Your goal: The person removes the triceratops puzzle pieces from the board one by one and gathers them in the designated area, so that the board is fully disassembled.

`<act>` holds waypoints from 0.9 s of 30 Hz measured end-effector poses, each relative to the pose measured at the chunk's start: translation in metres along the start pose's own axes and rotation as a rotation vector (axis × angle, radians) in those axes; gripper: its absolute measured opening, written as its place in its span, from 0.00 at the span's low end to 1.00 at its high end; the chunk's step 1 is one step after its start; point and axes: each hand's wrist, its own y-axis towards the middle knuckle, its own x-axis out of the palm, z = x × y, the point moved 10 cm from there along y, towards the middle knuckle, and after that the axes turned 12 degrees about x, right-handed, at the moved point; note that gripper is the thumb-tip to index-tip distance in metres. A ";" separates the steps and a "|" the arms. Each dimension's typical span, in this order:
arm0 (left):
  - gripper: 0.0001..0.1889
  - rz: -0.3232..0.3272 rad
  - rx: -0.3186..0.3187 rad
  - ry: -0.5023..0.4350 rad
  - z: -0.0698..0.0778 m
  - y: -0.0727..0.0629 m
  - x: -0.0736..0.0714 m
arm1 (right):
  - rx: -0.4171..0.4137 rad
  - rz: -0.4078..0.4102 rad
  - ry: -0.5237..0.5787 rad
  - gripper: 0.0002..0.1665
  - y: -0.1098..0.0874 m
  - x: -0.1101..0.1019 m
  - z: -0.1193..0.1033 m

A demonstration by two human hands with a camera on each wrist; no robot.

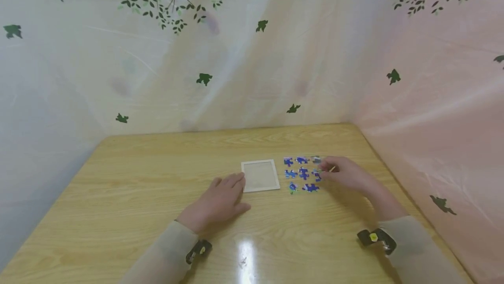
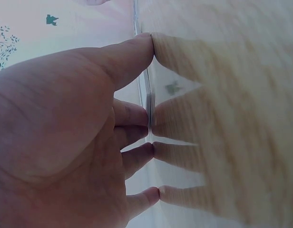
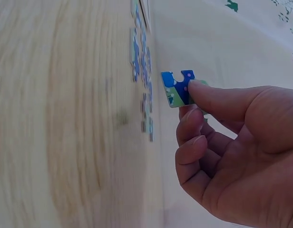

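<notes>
Between thumb and fingers my right hand (image 1: 348, 173) pinches a jigsaw puzzle piece (image 3: 177, 89), blue and green with one notch, raised off the table beside the other pieces. Several blue-purple jigsaw pieces (image 1: 303, 173) lie apart in rows, just left of that hand. My left hand (image 1: 220, 198) rests on the table, its fingertips touching the left edge of a square white frame (image 1: 277, 174) with a plain pale inside. In the left wrist view, the left fingers (image 2: 137, 156) reach down to the tabletop without curling round anything.
The wooden table (image 1: 157, 166) has its back edge against a pale curtain (image 1: 236, 56) printed with leaves. A pinkish curtain (image 1: 433, 144) hangs along the right side. Each wrist wears a dark strap, such as the right strap (image 1: 378, 239).
</notes>
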 end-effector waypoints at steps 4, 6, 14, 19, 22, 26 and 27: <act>0.43 0.004 -0.003 0.003 0.000 0.000 -0.003 | -0.004 -0.026 -0.012 0.05 -0.001 -0.004 0.004; 0.43 0.004 -0.004 0.000 0.001 0.000 -0.004 | 0.018 -0.035 -0.022 0.05 0.000 -0.005 0.008; 0.43 -0.003 -0.009 0.000 -0.001 0.001 -0.002 | 0.098 -0.061 0.007 0.09 0.002 -0.007 0.024; 0.43 -0.011 -0.011 0.000 -0.001 0.001 0.000 | 0.132 -0.091 0.015 0.11 0.003 -0.003 0.030; 0.43 -0.011 -0.011 -0.008 -0.001 0.001 0.000 | 0.152 -0.095 0.011 0.11 0.004 -0.001 0.035; 0.43 -0.013 -0.011 -0.005 0.000 0.001 0.000 | 0.145 -0.083 -0.006 0.11 0.004 -0.001 0.037; 0.43 -0.014 -0.011 -0.001 -0.001 0.001 0.000 | 0.137 -0.081 -0.012 0.11 0.004 -0.001 0.037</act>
